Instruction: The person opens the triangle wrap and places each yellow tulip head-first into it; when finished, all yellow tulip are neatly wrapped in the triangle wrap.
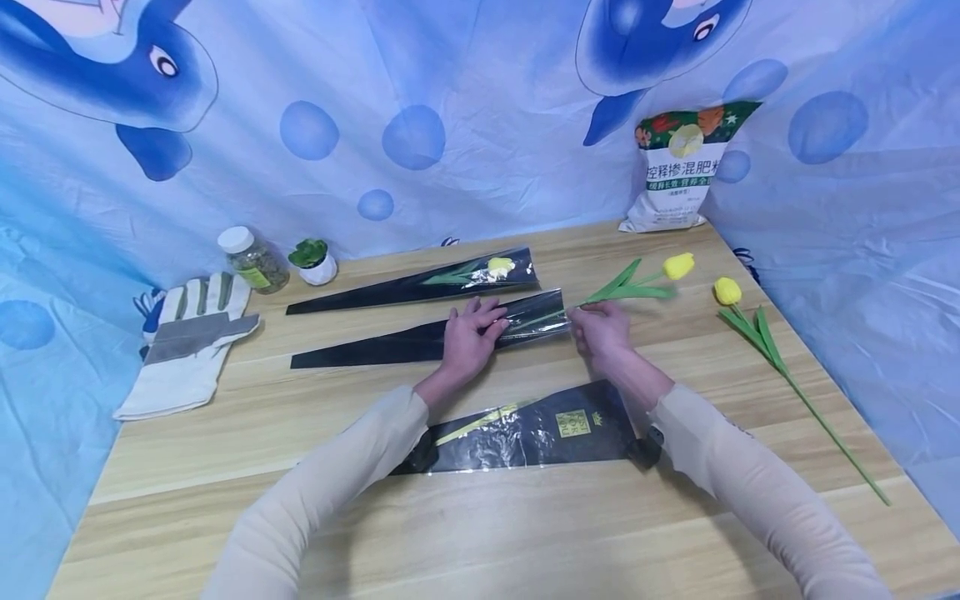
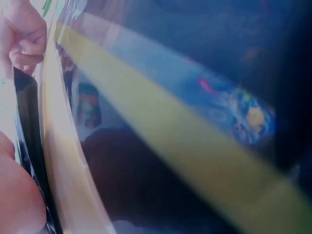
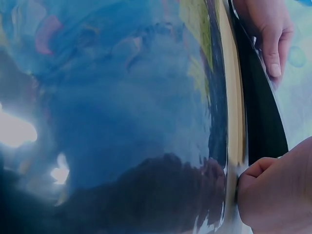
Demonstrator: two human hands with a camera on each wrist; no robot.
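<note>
My right hand (image 1: 602, 329) pinches the stem of a yellow tulip (image 1: 678, 266) by the wide end of a black flower sleeve (image 1: 382, 343). Part of the stem lies inside the sleeve's clear front, while bloom and leaves stick out to the right. Spread over the sleeve's middle, my left hand (image 1: 471, 336) presses it on the table. Behind it a second black sleeve (image 1: 360, 293) contains another yellow tulip (image 1: 499, 267). Nearer me lies a third sleeve (image 1: 525, 442) with gold print, under my wrists; it fills most of both wrist views.
A loose yellow tulip (image 1: 780, 362) lies along the right side of the wooden table (image 1: 480, 533). At the left are work gloves (image 1: 187, 342), a lidded jar (image 1: 255, 260) and a small potted plant (image 1: 313, 261). A fertilizer bag (image 1: 678, 171) stands at the back right.
</note>
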